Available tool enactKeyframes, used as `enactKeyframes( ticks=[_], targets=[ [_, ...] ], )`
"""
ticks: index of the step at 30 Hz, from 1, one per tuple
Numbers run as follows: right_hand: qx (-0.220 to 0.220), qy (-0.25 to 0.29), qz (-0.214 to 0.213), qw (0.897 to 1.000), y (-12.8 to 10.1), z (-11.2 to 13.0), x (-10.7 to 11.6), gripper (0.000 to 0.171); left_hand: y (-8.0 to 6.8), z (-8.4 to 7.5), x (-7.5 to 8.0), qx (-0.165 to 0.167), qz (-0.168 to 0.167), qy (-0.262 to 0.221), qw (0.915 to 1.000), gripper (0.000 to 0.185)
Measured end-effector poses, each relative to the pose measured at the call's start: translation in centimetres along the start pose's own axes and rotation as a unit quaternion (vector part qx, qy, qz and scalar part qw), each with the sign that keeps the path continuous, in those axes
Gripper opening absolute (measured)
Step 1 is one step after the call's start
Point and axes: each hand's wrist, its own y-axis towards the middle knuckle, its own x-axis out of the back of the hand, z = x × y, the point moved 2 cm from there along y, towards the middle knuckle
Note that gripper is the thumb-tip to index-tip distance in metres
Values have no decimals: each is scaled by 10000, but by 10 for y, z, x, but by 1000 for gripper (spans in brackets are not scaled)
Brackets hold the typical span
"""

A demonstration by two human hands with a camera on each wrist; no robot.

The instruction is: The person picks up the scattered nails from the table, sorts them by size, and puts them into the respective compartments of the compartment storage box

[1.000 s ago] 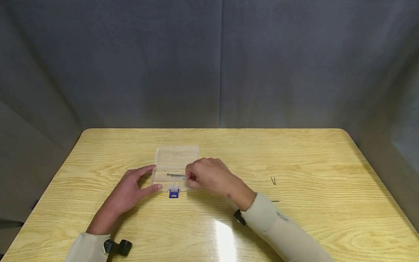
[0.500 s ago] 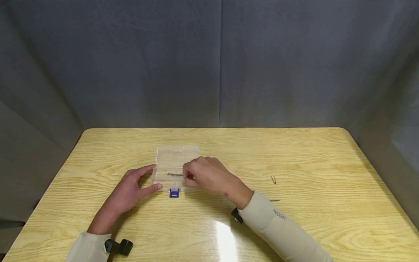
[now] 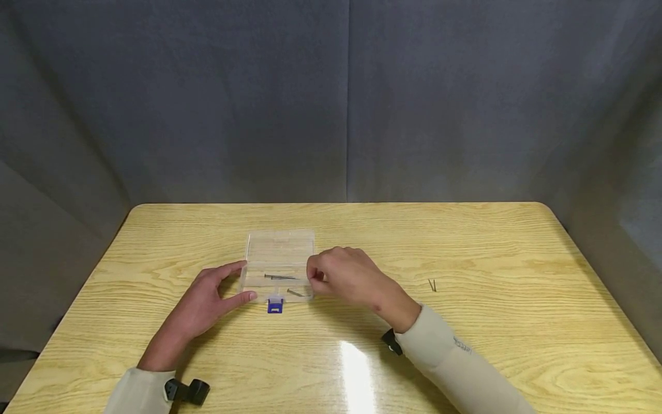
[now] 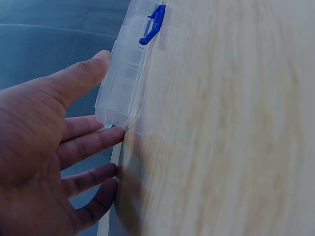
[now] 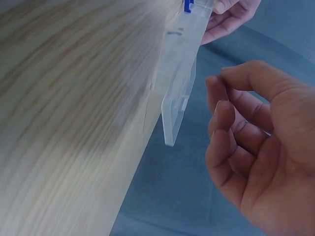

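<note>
A clear plastic box (image 3: 279,253) lies open on the wooden table (image 3: 465,241), its blue latch (image 3: 275,306) towards me. Two nails lie inside: one long nail (image 3: 281,278) across the middle and a second nail (image 3: 296,293) near the front right. My left hand (image 3: 244,282) rests at the box's left side, thumb and straight fingers touching it; the left wrist view shows the same hand (image 4: 98,98) against the box (image 4: 125,73). My right hand (image 3: 313,279) hovers at the box's right edge with fingers loosely curled, and the hand (image 5: 219,78) holds nothing.
Two thin nails (image 3: 432,285) lie crossed on the table to the right of my right forearm. A dark grey curtain (image 3: 331,98) closes off the back and both sides. A bright glare patch (image 3: 357,374) sits on the table near me.
My right hand drew back rightward from over the box to its right edge. The nail it pinched now lies in the box's front right. My left hand stayed put.
</note>
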Motion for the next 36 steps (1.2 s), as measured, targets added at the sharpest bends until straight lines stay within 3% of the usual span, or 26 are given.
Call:
enactKeyframes(
  ticks=[7,17,26,36],
  targets=[
    [-141,49,-76,9999,-13,-8,4,14,1,1,0,-136,-4,-64,9999,70],
    [-133,-30,77,9999,-30,-13,4,9,-1,1,0,70,44,33,10000,73],
    [-280,247,265,9989,-52,-24,14,9,1,0,1,11,35,-8,10000,72],
    [-505,209,452,9975,-75,-34,18,5,0,0,0,18,33,-75,10000,72]
  ],
)
